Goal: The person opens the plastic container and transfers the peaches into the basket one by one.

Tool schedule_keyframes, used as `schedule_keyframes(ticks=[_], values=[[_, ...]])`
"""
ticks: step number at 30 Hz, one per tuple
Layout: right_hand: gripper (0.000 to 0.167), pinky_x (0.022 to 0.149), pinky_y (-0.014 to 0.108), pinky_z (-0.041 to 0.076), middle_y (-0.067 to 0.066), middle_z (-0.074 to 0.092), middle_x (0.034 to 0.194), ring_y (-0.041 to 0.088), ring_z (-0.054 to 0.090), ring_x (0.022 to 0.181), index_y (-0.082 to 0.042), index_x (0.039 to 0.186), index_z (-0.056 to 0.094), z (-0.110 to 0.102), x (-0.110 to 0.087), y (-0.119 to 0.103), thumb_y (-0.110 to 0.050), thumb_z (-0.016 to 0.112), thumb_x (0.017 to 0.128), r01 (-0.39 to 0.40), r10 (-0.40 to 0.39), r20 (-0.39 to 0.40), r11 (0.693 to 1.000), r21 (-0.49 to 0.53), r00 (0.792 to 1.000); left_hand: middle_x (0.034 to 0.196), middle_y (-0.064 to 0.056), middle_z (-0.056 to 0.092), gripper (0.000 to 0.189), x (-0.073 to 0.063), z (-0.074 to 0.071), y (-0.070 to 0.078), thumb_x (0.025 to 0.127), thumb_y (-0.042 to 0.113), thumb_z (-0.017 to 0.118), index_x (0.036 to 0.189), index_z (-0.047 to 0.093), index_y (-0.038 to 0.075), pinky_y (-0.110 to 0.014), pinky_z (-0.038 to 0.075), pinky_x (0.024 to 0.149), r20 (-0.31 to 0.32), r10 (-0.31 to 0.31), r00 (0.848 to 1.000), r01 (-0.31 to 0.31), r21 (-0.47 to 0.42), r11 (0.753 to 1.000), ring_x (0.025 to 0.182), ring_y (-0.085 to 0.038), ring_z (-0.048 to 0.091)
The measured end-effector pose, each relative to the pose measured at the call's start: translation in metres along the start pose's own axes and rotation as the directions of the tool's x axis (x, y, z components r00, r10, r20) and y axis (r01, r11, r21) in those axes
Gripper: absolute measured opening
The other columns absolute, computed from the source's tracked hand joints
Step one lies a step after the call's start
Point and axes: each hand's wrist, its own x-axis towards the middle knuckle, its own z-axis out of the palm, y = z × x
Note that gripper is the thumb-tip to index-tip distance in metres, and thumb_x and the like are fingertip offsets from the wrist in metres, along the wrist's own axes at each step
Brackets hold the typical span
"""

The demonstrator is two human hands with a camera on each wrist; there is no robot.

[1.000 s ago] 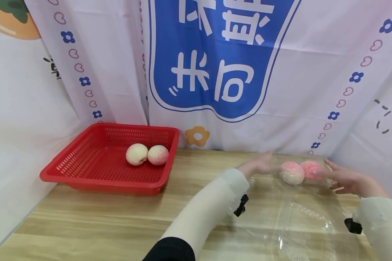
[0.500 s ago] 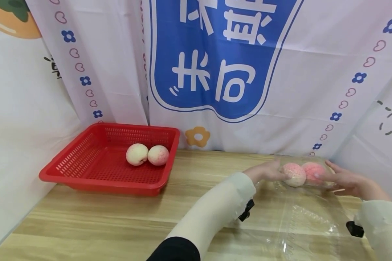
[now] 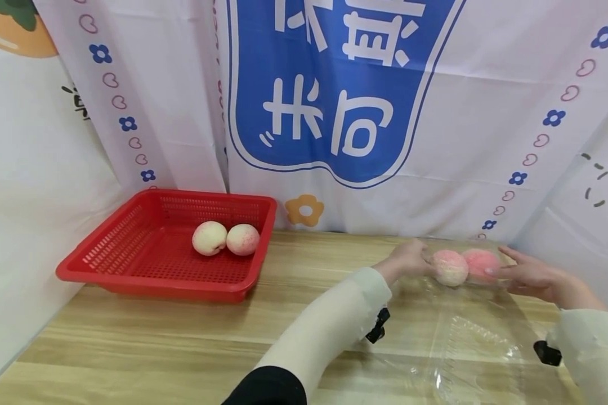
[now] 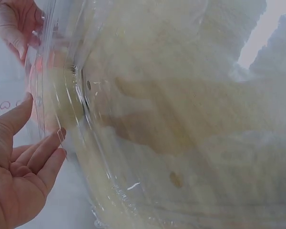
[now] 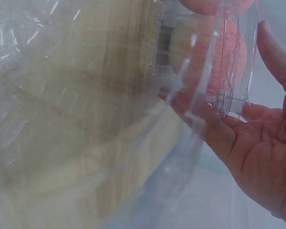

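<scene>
A clear plastic clamshell box point(image 3: 476, 250) stands at the back right of the table, a pale pink peach point(image 3: 450, 268) and a pinker peach point(image 3: 481, 264) side by side in it. Its transparent flap point(image 3: 478, 343) stretches toward me under both forearms. My left hand point(image 3: 407, 259) holds the box's left end, with thumb and fingers on either side of the rim in the left wrist view. At the opposite end my right hand point(image 3: 537, 278) grips the box. In the right wrist view its thumb is apart from the fingers, and one finger shows blurred through the plastic.
On the left stands a red perforated basket point(image 3: 152, 279) with a whitish peach point(image 3: 209, 238) and a pink-speckled peach point(image 3: 242, 239). A printed white curtain point(image 3: 344, 211) hangs along the back edge of the wood-patterned table point(image 3: 147, 349).
My left hand, spread and blurred by motion earlier, has closed in against the box's left end. The right hand keeps its place. The peaches and box have barely shifted.
</scene>
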Motion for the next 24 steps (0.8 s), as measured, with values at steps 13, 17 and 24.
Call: schedule_keyframes(ticks=[13, 17, 24], values=[[0.108, 0.112, 0.069, 0.026, 0.049, -0.005, 0.151, 0.066, 0.008, 0.139, -0.008, 0.149, -0.032, 0.007, -0.011, -0.035, -0.026, 0.061, 0.098, 0.207, -0.209, -0.079, 0.978, -0.025, 0.975, 0.130, -0.008, 0.067, 0.074, -0.008, -0.029, -0.001, 0.079, 0.024, 0.085, 0.143, 0.052, 0.006, -0.022, 0.055, 0.091, -0.107, 0.013, 0.994, -0.039, -0.247, 0.968, 0.114, -0.017, 0.068], [0.108, 0.110, 0.070, 0.029, 0.048, 0.001, 0.151, 0.066, 0.013, 0.138, -0.006, 0.151, -0.027, 0.018, -0.013, -0.050, -0.024, 0.064, 0.097, 0.236, -0.246, -0.120, 0.967, -0.092, 0.962, 0.128, -0.007, 0.069, 0.076, -0.015, -0.037, -0.011, 0.079, 0.027, 0.085, 0.144, 0.051, 0.007, -0.026, 0.055, 0.093, -0.111, 0.003, 0.994, -0.033, -0.265, 0.964, 0.116, -0.018, 0.067], [0.109, 0.109, 0.067, 0.035, 0.045, 0.013, 0.152, 0.060, 0.028, 0.137, 0.001, 0.154, -0.017, 0.043, -0.017, -0.082, -0.030, 0.068, 0.094, 0.243, -0.283, -0.181, 0.946, -0.216, 0.942, 0.132, -0.011, 0.065, 0.076, -0.035, -0.058, -0.032, 0.081, 0.026, 0.083, 0.146, 0.048, 0.007, -0.029, 0.053, 0.099, -0.124, 0.020, 0.992, -0.056, -0.294, 0.954, 0.121, -0.022, 0.065]])
